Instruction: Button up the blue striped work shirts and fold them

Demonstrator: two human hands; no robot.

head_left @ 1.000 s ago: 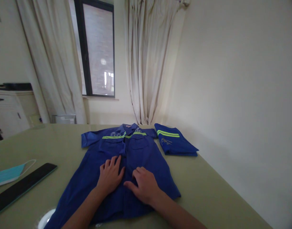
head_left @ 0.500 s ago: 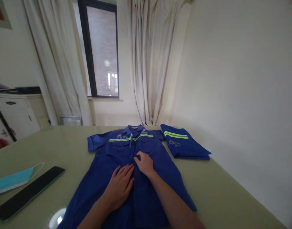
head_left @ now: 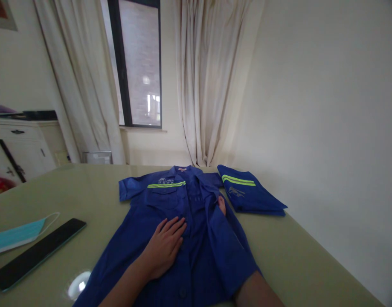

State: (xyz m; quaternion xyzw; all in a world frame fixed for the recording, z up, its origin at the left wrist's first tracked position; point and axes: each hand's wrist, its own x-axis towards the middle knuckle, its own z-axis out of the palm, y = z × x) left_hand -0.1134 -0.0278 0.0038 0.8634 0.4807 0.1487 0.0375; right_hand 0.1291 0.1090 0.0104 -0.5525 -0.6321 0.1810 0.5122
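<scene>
A blue short-sleeved work shirt (head_left: 164, 221) lies spread on the table, collar away from me, a yellow-green reflective stripe across the chest. Flat on its left front, by the row of buttons, rests my left hand (head_left: 166, 243), fingers stretched. The right front panel is lifted and folded outward, showing the inside. My right hand (head_left: 222, 206) grips this panel near the chest; cloth covers most of the hand and forearm, so only a small part of its fingers shows.
Right of the shirt lies a folded blue garment (head_left: 250, 194) with the same stripe. On the left are a light-blue face mask (head_left: 19, 234) and a long black flat object (head_left: 39, 251). The wall (head_left: 336, 170) borders the table (head_left: 96, 204) on the right.
My right hand has moved right, taking the shirt's right front panel with it and opening the front. My left hand stays flat on the left side.
</scene>
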